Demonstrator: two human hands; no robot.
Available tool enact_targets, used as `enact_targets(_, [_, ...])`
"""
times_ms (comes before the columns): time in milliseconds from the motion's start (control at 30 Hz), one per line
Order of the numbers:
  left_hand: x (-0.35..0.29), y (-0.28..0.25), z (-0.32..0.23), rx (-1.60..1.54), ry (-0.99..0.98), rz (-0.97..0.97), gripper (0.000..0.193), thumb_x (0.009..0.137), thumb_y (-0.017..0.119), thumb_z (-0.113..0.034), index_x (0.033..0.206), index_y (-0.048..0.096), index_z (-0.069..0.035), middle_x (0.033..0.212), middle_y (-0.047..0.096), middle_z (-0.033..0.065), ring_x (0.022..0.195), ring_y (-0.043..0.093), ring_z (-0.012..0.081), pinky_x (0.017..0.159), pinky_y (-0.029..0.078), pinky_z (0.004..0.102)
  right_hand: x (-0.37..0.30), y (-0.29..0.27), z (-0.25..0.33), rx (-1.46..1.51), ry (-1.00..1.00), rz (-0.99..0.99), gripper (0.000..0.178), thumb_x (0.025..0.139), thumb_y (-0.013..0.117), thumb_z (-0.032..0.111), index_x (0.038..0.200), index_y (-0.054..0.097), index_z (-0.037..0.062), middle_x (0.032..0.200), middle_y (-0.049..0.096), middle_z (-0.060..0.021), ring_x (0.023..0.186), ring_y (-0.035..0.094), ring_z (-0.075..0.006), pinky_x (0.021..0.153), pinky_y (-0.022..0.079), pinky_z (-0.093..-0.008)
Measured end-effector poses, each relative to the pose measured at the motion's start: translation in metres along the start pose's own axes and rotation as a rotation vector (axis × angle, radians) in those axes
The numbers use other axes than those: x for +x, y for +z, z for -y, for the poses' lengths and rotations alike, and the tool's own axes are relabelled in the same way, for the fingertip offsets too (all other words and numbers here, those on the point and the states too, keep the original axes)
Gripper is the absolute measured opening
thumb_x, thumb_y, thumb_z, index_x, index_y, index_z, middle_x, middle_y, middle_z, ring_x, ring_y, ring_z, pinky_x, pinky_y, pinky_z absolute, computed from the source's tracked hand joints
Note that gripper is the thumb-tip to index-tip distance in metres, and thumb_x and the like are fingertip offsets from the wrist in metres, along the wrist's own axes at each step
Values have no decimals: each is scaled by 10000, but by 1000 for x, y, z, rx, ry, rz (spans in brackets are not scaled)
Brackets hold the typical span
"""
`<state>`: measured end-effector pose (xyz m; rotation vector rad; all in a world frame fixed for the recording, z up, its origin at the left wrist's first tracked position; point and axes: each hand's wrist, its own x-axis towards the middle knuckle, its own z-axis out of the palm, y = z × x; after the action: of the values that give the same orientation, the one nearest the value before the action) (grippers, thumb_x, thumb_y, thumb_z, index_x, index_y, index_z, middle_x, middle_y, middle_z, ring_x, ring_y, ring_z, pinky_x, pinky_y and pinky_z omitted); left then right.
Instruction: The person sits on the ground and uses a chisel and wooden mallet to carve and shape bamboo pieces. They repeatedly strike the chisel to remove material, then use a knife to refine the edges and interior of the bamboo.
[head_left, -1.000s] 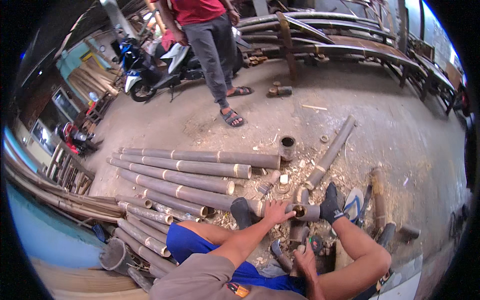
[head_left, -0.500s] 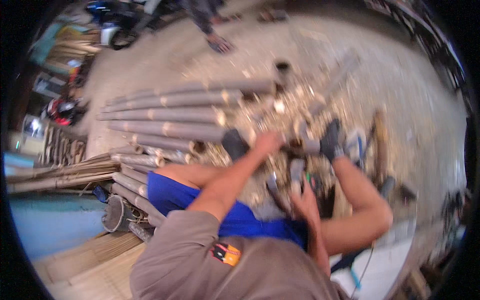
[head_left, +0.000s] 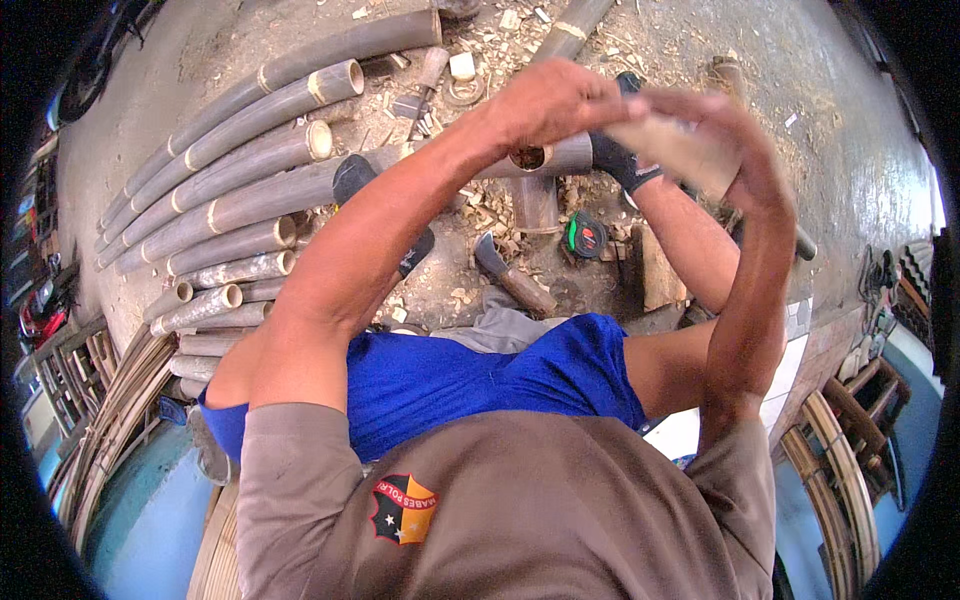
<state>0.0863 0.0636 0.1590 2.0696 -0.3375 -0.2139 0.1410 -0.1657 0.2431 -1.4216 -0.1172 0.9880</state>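
My left hand [head_left: 560, 102] and my right hand [head_left: 752, 150] are raised in front of me, over the chip-strewn floor. Between them is a pale, motion-blurred piece of bamboo or wood [head_left: 680, 155]. The fingers of my right hand curl around its right end, while my closed left hand meets its left end. Below, a bamboo pole [head_left: 573, 156] with a dark hole in it lies by my right foot [head_left: 613, 160]. Nearer me are a curved knife [head_left: 517, 280] with a wooden handle and a green-and-black tape measure [head_left: 586, 235].
Several long bamboo poles [head_left: 250, 205] lie side by side at the left. A wooden-handled blade [head_left: 430, 75] rests among wood chips near a white block [head_left: 462, 66]. A wood block [head_left: 657, 268] stands by my right leg. Bundled bamboo strips [head_left: 120, 400] lie at the far left.
Both hands have risen from the work area near the floor and now meet at the pale piece. My view has tilted down, so the other person's hand is out of sight.
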Motion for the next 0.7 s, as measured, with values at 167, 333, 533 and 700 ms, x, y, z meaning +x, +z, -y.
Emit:
enact_targets(167, [9,2,15,-342,-152,-504,842,1009,328,-736,924,692,18,742,638,109,734,599,223,701,482,382,97,13,-14,-32,-438,-294,392,972,659,303,1203,625,-12,1015,695,-145,874,684,-219,733,554,-361])
enact_targets(333, [-2,39,51,-693,-489,-597,884,987,242,-788,900,644,-6,682,589,72,612,552,188,597,457,357,166,48,-48,-302,-107,-55,425,967,605,326,1213,677,-13,1042,686,-182,1016,635,-276,903,498,-413])
enact_targets(533, [-13,86,99,-868,-532,-896,858,1007,178,-762,962,615,-25,749,618,70,677,579,170,646,468,326,238,90,-82,-730,-110,118,517,924,666,438,1190,690,-5,983,699,-163,958,644,-275,837,516,-431])
enact_targets(700, [7,100,128,-713,-428,-965,878,991,172,-781,902,614,-27,723,602,69,672,572,176,650,467,335,254,76,-99,-599,-62,77,540,930,668,424,1254,649,-8,1142,673,-142,1022,596,-262,861,501,-429])
